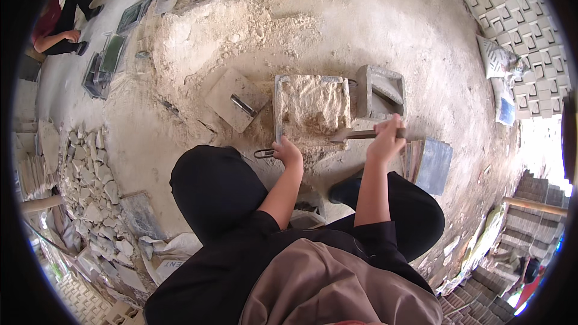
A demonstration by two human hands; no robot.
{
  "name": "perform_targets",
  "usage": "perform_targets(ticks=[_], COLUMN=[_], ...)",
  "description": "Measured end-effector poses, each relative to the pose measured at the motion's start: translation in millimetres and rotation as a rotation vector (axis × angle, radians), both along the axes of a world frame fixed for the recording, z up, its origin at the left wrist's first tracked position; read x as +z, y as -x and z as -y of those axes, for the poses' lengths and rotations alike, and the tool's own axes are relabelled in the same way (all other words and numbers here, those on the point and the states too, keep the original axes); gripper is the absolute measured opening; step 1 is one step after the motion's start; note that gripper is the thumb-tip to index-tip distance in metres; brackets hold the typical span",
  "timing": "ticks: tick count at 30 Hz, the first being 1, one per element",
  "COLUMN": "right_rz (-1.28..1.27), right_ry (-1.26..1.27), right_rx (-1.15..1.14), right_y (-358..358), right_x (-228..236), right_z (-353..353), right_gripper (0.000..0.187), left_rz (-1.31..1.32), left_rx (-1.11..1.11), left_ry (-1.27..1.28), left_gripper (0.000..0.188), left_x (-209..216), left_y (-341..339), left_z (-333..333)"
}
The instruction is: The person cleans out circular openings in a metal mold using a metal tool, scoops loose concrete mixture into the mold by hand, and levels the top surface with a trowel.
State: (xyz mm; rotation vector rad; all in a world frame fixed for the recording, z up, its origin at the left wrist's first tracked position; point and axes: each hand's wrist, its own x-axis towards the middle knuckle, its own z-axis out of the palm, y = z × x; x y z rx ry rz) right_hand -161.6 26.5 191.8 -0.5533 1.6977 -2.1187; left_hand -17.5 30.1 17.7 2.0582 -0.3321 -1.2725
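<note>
Before me on the floor sits a square metal mould (278, 105), filled with lumpy, damp-looking beige sand or cement mix (316, 99). My left hand (288, 151) is closed at its near left corner, beside a dark wire loop handle (264, 153). My right hand (387, 138) grips a wooden-handled tool (359, 135) held sideways. The tool's far end is over the near right corner of the mix and too blurred to tell its kind. Left of the mould lies a flat square plate (224, 97) with a metal bar handle (243, 105).
A grey box-like block (365, 93) stands right of the mould, with upright plates (433, 165) nearer me. Loose powder (192, 36) is heaped beyond. Broken pieces (90, 174) pile at left. Another person (63, 21) sits far left. Stacked blocks (518, 30) line the far right.
</note>
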Motion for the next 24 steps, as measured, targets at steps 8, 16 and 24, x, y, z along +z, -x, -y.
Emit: perform_targets(ticks=[8, 16, 24], right_rz=[-0.174, -0.107, -0.27], right_ry=[0.003, -0.005, -0.083], right_rx=[0.496, 0.233, 0.277], right_y=[-2, -14, -17], right_x=[5, 7, 10], right_z=[-9, -7, -7], right_gripper=[0.038, 0.041, 0.038], left_rz=[0.015, -0.011, -0.045], left_rx=[0.008, 0.005, 0.039], left_ry=[-0.023, -0.031, 0.003], left_gripper=[0.061, 0.062, 0.067], left_x=[5, 6, -6], left_y=[0, -5, -6], left_z=[-5, -10, -9])
